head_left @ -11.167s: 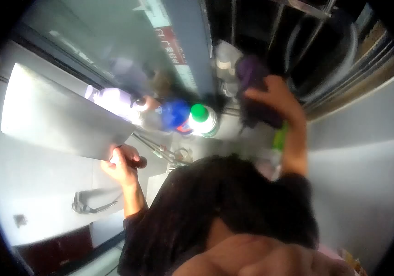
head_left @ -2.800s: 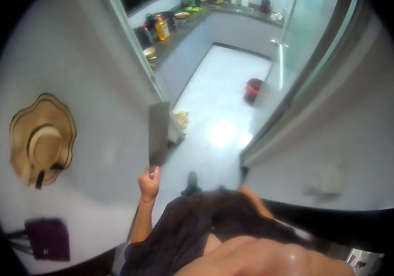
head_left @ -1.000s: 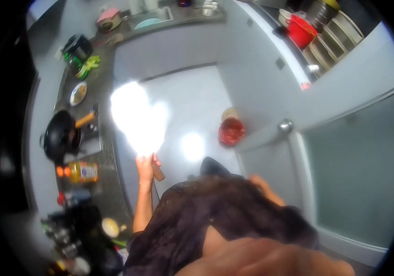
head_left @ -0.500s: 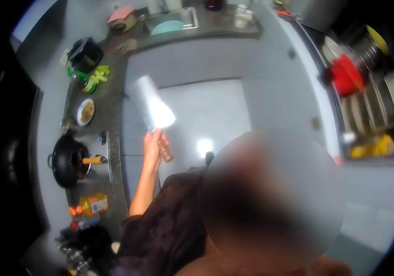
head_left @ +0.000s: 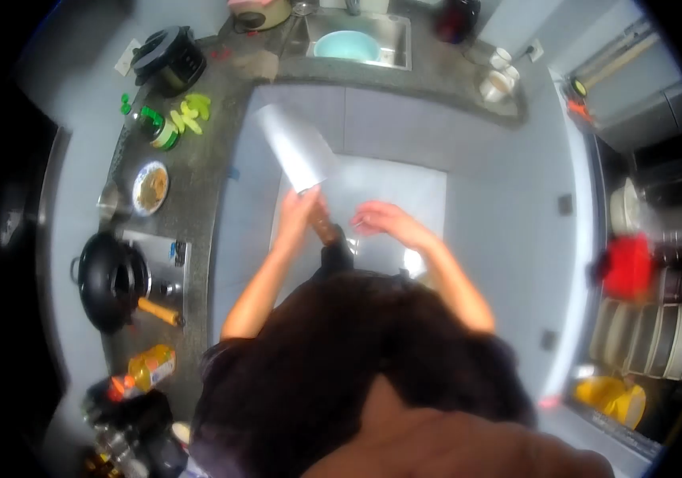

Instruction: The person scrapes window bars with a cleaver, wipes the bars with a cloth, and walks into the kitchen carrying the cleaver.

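Observation:
My left hand [head_left: 299, 213] is closed around the brown handle [head_left: 324, 230] of a cleaver [head_left: 295, 151]. Its broad, shiny blade points up and away from me, above the floor and in front of the grey cabinets. Beside it, a short way to the right, my right hand [head_left: 384, 221] hovers in the air with its fingers loosely bent and apart. I see no object in it, though the fingertips are blurred. The two hands are not touching.
Along the left counter [head_left: 207, 179] stand a black wok [head_left: 106, 283] on the stove, a plate of food [head_left: 150, 189], green vegetable pieces [head_left: 189, 114], bottles and a black cooker [head_left: 168, 60]. A sink with a turquoise basin [head_left: 347, 46] is ahead. Dishes [head_left: 651, 338] fill a right-hand rack.
My right hand has come into view beside the left one. The view has turned, so the counter and rack sit differently. The cleaver stays in my left hand.

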`<action>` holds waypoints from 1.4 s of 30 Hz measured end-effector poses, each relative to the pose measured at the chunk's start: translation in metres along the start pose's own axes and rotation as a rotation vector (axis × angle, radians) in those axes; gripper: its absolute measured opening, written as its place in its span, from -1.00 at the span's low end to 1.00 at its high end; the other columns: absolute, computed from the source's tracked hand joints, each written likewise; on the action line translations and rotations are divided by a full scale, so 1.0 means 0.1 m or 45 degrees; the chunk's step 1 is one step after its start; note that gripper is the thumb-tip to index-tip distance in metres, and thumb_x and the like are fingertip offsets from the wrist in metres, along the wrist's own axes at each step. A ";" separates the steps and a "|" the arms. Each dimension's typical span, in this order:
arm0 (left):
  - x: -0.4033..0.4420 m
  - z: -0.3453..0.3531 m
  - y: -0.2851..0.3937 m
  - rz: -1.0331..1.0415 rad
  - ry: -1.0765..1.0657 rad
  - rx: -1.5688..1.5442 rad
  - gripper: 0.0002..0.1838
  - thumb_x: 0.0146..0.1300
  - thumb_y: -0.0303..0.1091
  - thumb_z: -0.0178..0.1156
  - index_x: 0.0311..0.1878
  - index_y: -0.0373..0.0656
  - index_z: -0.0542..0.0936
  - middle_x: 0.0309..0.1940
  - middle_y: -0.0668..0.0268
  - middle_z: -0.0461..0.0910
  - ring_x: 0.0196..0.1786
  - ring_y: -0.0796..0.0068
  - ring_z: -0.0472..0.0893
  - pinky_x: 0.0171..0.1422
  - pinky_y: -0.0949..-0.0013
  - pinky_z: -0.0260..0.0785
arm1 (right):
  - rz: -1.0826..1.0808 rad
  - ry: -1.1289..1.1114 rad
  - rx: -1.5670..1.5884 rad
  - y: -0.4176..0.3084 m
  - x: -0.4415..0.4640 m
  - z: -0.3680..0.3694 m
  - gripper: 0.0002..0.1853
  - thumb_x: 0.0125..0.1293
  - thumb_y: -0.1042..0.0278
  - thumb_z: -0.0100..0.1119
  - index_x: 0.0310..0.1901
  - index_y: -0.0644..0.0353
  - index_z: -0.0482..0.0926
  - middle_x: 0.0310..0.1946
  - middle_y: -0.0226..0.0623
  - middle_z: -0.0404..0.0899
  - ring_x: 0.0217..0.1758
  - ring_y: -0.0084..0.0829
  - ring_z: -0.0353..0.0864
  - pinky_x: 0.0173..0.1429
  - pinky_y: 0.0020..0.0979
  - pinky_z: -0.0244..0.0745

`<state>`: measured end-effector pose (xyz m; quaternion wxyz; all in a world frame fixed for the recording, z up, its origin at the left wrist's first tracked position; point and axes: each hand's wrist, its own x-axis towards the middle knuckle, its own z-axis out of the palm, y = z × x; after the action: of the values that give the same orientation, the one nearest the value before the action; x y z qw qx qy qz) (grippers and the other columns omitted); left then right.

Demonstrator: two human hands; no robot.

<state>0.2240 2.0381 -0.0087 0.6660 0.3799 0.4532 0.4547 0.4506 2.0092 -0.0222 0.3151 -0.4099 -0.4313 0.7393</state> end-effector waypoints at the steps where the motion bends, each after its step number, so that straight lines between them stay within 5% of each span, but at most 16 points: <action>1: 0.26 -0.02 0.02 0.043 -0.034 -0.022 -0.79 0.25 -0.22 0.09 -0.27 -0.15 0.36 -0.47 0.34 0.47 -0.41 0.50 0.49 -0.27 0.43 0.38 | 0.031 -0.105 0.024 -0.15 0.18 0.01 -0.66 0.36 0.25 -0.07 0.06 0.29 0.38 -0.07 -0.20 0.51 -0.01 -0.35 0.52 0.14 -0.38 0.38; 6: 1.28 0.11 0.11 0.046 -0.272 0.069 -0.82 0.21 -0.25 0.09 -0.31 -0.16 0.42 -0.52 0.39 0.46 -0.49 0.61 0.44 -0.39 0.48 0.28 | 0.075 -0.184 0.122 -0.69 0.78 -0.02 -0.56 0.34 0.21 -0.05 0.16 0.27 0.27 -0.08 -0.21 0.52 -0.08 -0.42 0.54 0.07 -0.42 0.41; 8: 1.54 0.37 0.12 0.194 -0.067 0.313 -0.82 0.22 -0.25 0.04 -0.34 -0.18 0.42 -0.52 0.37 0.46 -0.51 0.60 0.42 -0.44 0.47 0.23 | 0.053 -0.032 0.010 -0.80 1.02 -0.14 -0.65 0.28 0.23 -0.02 0.01 0.24 0.37 -0.35 -0.40 0.49 -0.34 -0.58 0.47 -0.23 -0.55 0.41; 10: 1.73 0.55 0.31 0.185 -0.251 0.326 -0.80 0.24 -0.25 0.01 -0.35 -0.21 0.42 -0.50 0.36 0.46 -0.48 0.59 0.43 -0.41 0.46 0.24 | -0.014 0.376 0.041 -1.06 1.03 -0.01 -0.85 0.21 0.32 0.04 -0.29 0.20 0.43 -0.56 -0.53 0.35 -0.51 -0.69 0.29 -0.44 -0.59 0.23; 13: 2.20 0.86 0.32 0.290 -0.484 0.487 -0.77 0.28 -0.27 -0.05 -0.36 -0.24 0.42 -0.45 0.33 0.47 -0.40 0.57 0.44 -0.31 0.46 0.27 | -0.130 0.552 0.168 -1.04 0.95 -0.50 -0.86 0.20 0.34 0.05 -0.25 0.19 0.43 -0.57 -0.56 0.32 -0.54 -0.72 0.27 -0.47 -0.62 0.20; 15: 2.28 1.03 0.53 0.347 -0.804 0.448 -0.78 0.32 -0.35 -0.14 -0.32 -0.26 0.44 -0.40 0.32 0.48 -0.27 0.54 0.45 -0.11 0.47 0.29 | -0.295 0.715 0.247 -1.07 0.70 -0.64 -0.70 0.20 0.30 0.12 -0.05 0.18 0.43 -0.58 -0.57 0.35 -0.58 -0.71 0.28 -0.55 -0.62 0.19; 18: 2.50 1.12 0.57 0.465 -0.965 0.535 -0.82 0.31 -0.39 -0.11 -0.30 -0.26 0.46 -0.41 0.33 0.47 -0.29 0.57 0.45 -0.11 0.50 0.28 | -0.305 1.242 0.172 -1.27 0.19 -0.97 -0.75 0.20 0.25 0.11 -0.15 0.19 0.45 -0.56 -0.51 0.41 -0.57 -0.70 0.34 -0.54 -0.65 0.24; 21: 2.66 1.14 0.42 0.311 -0.899 0.583 -0.86 0.29 -0.42 -0.05 -0.30 -0.26 0.47 -0.40 0.35 0.47 -0.29 0.59 0.44 -0.13 0.52 0.28 | -0.410 1.708 0.018 -1.34 -0.46 -1.59 -0.77 0.22 0.18 0.06 -0.28 0.19 0.46 -0.55 -0.46 0.44 -0.58 -0.65 0.36 -0.54 -0.61 0.26; 26: 2.83 0.85 0.30 0.163 -0.736 0.563 -0.88 0.28 -0.42 0.00 -0.33 -0.25 0.48 -0.44 0.36 0.47 -0.32 0.60 0.45 -0.13 0.51 0.30 | -0.554 2.046 0.147 -1.49 -1.41 -2.79 -0.75 0.23 0.15 0.05 -0.53 0.08 0.42 -0.71 -0.59 0.30 -0.71 -0.73 0.18 -0.64 -0.63 0.05; 31: 2.86 0.79 0.36 0.117 -0.334 0.642 -0.86 0.29 -0.39 0.00 -0.30 -0.24 0.49 -0.46 0.36 0.50 -0.35 0.58 0.46 -0.14 0.49 0.31 | -0.500 2.035 0.372 -1.38 -2.19 -4.09 -0.80 0.26 0.19 0.03 -0.46 0.03 0.36 -0.69 -0.61 0.29 -0.69 -0.72 0.19 -0.63 -0.64 0.07; 36: 2.99 1.09 0.38 0.146 -0.229 0.551 -0.83 0.31 -0.35 -0.01 -0.31 -0.23 0.49 -0.48 0.38 0.50 -0.35 0.60 0.45 -0.16 0.51 0.29 | -0.572 1.923 0.689 -1.23 -2.57 -4.96 -0.85 0.23 0.28 0.06 -0.45 -0.01 0.32 -0.67 -0.59 0.28 -0.69 -0.73 0.17 -0.65 -0.65 0.05; 38: 3.03 1.31 0.45 0.130 -0.176 0.703 -0.84 0.32 -0.36 -0.03 -0.30 -0.22 0.48 -0.47 0.39 0.49 -0.35 0.63 0.44 -0.16 0.53 0.28 | -0.726 1.720 0.922 -1.04 -2.78 -5.40 -0.87 0.22 0.29 0.08 -0.43 0.02 0.36 -0.65 -0.55 0.34 -0.67 -0.71 0.24 -0.64 -0.63 0.09; 42: 3.14 1.41 0.29 0.168 -0.166 0.551 -0.83 0.32 -0.35 -0.04 -0.30 -0.22 0.49 -0.46 0.40 0.50 -0.33 0.65 0.45 -0.15 0.53 0.28 | -1.239 1.914 1.115 -1.06 -2.70 -5.63 -0.87 0.23 0.33 0.07 -0.38 0.17 0.41 -0.59 -0.36 0.44 -0.59 -0.52 0.41 -0.56 -0.56 0.33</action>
<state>0.4059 2.3321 -0.0210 0.5657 0.5713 0.4704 0.3639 1.0824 2.0470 -0.0014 0.8986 -0.3977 0.0699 0.1719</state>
